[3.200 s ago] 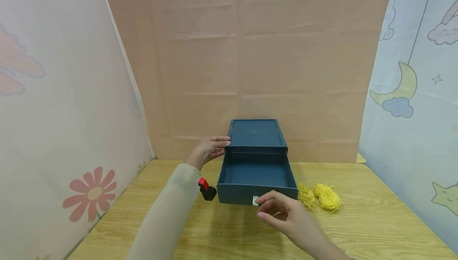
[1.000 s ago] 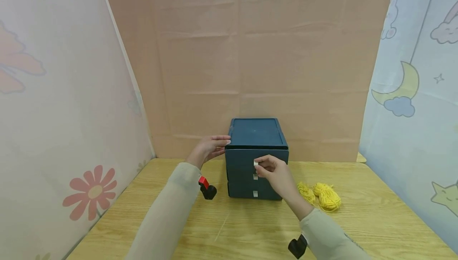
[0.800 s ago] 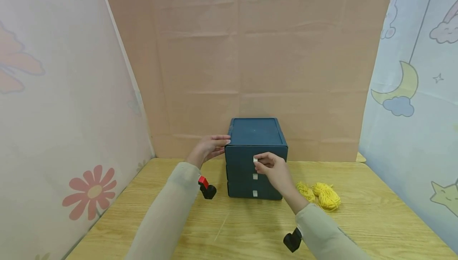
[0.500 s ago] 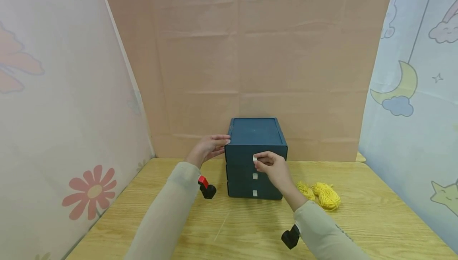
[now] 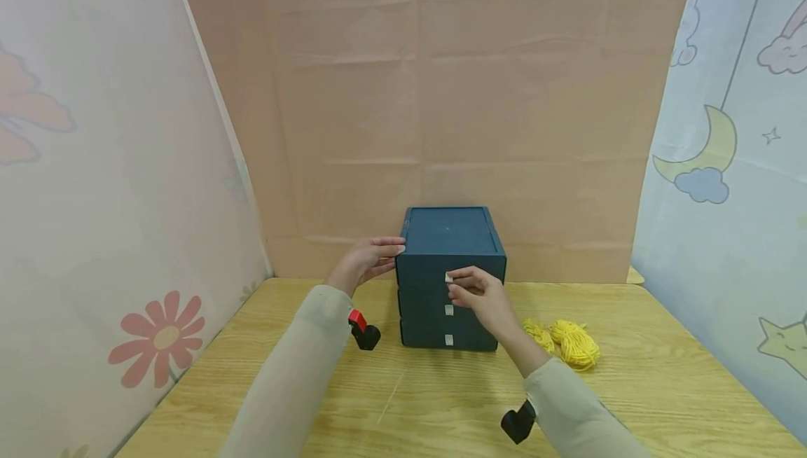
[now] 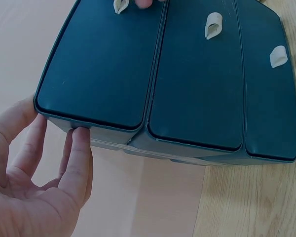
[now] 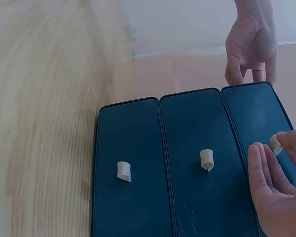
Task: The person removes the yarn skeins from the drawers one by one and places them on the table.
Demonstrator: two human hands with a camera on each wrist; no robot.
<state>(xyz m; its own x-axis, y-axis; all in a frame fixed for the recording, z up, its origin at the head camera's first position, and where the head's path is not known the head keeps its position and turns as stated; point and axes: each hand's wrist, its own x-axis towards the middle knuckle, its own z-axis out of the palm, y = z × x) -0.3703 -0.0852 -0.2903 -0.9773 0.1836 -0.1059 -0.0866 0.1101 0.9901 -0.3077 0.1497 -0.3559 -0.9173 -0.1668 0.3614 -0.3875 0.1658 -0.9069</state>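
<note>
1. Looking down from the head view, we find the dark blue drawer unit (image 5: 452, 230) standing upright on the wooden table (image 5: 328, 402), its three drawer fronts flush with one another.
2. We see one pale tab on each front: the top tab (image 5: 449, 277), the middle tab (image 5: 449, 310) and the bottom tab (image 5: 449, 339), lined up down the face of the drawer unit.
3. Our left hand (image 5: 364, 262) is relaxed, its fingers reaching out to touch the left side of the drawer unit near the upper front corner; it grasps nothing.
4. Our right hand (image 5: 482, 297) is in front of the drawer unit, one fingertip at the top tab and another below it, apart from it; we cannot tell whether it pinches the tab or merely touches it.
5. On the table to the right of the drawer unit we have two yellow yarn bundles (image 5: 575, 346), side by side.
6. We wear pale sleeves (image 5: 293, 367), and below each wrist, in front of the drawer unit, a small black device (image 5: 366, 336) shows.
7. Behind the drawer unit we see a creased tan backdrop (image 5: 353, 94).
</note>
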